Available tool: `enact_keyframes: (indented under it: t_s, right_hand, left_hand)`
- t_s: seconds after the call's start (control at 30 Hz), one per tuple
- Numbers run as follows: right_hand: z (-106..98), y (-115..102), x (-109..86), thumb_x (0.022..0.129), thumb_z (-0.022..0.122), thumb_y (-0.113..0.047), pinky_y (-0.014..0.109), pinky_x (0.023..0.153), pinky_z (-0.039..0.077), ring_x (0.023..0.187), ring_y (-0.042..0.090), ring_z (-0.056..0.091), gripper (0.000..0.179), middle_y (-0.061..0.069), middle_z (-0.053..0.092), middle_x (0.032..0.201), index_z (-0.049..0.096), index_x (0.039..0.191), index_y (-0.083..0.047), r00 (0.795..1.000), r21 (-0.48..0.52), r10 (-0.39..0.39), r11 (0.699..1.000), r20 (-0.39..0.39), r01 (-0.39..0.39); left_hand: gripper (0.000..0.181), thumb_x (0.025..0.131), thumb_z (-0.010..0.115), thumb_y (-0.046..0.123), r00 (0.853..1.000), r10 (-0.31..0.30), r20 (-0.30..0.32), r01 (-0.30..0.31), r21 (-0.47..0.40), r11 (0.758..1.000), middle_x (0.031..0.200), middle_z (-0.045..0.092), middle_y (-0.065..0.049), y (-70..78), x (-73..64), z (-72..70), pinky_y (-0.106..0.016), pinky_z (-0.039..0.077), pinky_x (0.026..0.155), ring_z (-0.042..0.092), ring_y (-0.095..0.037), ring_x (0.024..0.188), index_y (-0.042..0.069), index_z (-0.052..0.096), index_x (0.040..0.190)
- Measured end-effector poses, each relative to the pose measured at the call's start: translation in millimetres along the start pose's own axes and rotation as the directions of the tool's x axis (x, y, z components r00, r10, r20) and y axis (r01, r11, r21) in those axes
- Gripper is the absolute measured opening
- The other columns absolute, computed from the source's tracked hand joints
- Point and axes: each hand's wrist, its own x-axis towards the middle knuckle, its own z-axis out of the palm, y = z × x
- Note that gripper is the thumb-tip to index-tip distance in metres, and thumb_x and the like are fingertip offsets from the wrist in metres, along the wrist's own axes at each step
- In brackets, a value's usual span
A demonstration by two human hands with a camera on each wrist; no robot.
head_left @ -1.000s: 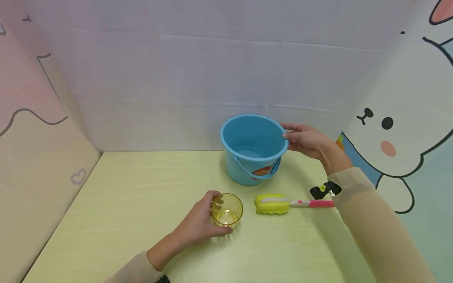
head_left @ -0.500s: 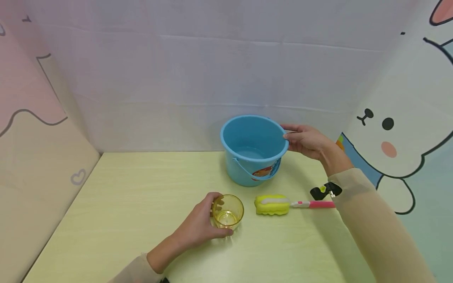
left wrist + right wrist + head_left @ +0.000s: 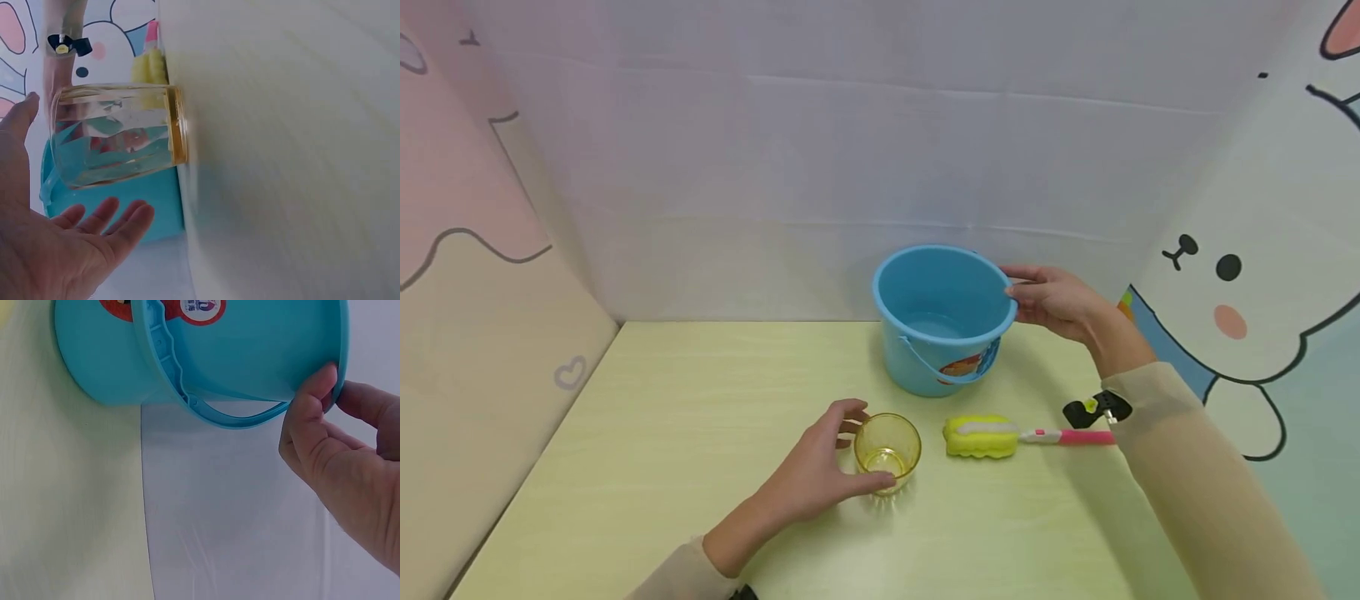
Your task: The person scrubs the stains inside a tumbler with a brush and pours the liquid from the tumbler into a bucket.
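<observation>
A yellowish clear glass (image 3: 889, 450) stands upright on the table. My left hand (image 3: 805, 479) is beside it, thumb and fingers spread about its left side. In the left wrist view, a gap shows between those fingers (image 3: 128, 231) and the glass (image 3: 112, 140). Farther back is a light-blue bucket (image 3: 913, 358), its handle hanging down at the front. My right hand (image 3: 1056, 307) pinches the bucket's right rim between thumb and fingers, as the right wrist view also shows with the hand (image 3: 350, 447) at the rim.
A sponge brush (image 3: 981, 437), yellow-headed with a pink and white handle, lies right of the glass. The table (image 3: 715, 400) meets a white cloth wall (image 3: 737, 275) at the back. Printed cartoon panels stand at both sides.
My left hand has loosened from the glass, its fingers drawing away to the left. The glass stays standing, and the right hand still pinches the bucket rim. The head view has shifted slightly.
</observation>
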Motion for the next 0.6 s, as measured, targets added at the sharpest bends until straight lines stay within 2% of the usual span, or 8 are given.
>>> enact_keyframes:
  t_s: [0.1,0.23,0.43,0.6]
  right_hand:
    - [-1,1,-1.6,0.112,0.055,-0.015,0.030,0.090,0.060,0.107,0.019,0.070,0.062,0.010,0.066,0.132,0.027,0.167,-0.002,1.000,-0.046,-0.004,0.999,-0.013,0.004]
    - [-1,4,-4.0,0.112,0.057,-0.020,0.029,0.088,0.060,0.106,0.019,0.071,0.062,0.008,0.068,0.127,0.030,0.166,-0.002,0.999,-0.121,-0.032,0.992,-0.036,0.028]
    - [4,6,-8.9,0.112,0.056,-0.026,0.031,0.084,0.061,0.096,0.019,0.068,0.060,0.017,0.065,0.125,0.036,0.163,-0.002,0.993,-0.235,-0.083,0.970,-0.084,0.061]
    - [5,7,-14.4,0.113,0.055,-0.030,0.032,0.083,0.062,0.097,0.022,0.068,0.060,0.025,0.061,0.133,0.038,0.163,-0.003,0.988,-0.287,-0.107,0.955,-0.109,0.072]
  left_hand:
    - [0.086,0.084,0.092,0.043,0.999,0.017,-0.047,-0.018,-0.028,0.999,0.139,0.061,-0.005,1.3,2.4,-7.0,-0.050,0.051,0.108,0.060,-0.029,0.129,0.013,0.047,0.150]
    - [0.074,0.091,0.086,0.042,0.993,0.040,-0.115,-0.042,-0.018,0.999,0.136,0.062,-0.001,1.3,5.3,-16.9,-0.048,0.052,0.107,0.061,-0.033,0.128,0.014,0.049,0.149]
    - [0.063,0.095,0.084,0.033,0.967,0.098,-0.233,-0.089,0.050,0.995,0.136,0.063,0.001,-2.0,9.8,-32.8,-0.047,0.054,0.104,0.063,-0.028,0.126,0.014,0.052,0.146]
    - [0.063,0.096,0.083,0.028,0.954,0.128,-0.273,-0.096,0.127,0.987,0.140,0.061,-0.003,-2.9,14.1,-48.0,-0.052,0.053,0.105,0.061,-0.031,0.128,0.010,0.051,0.148]
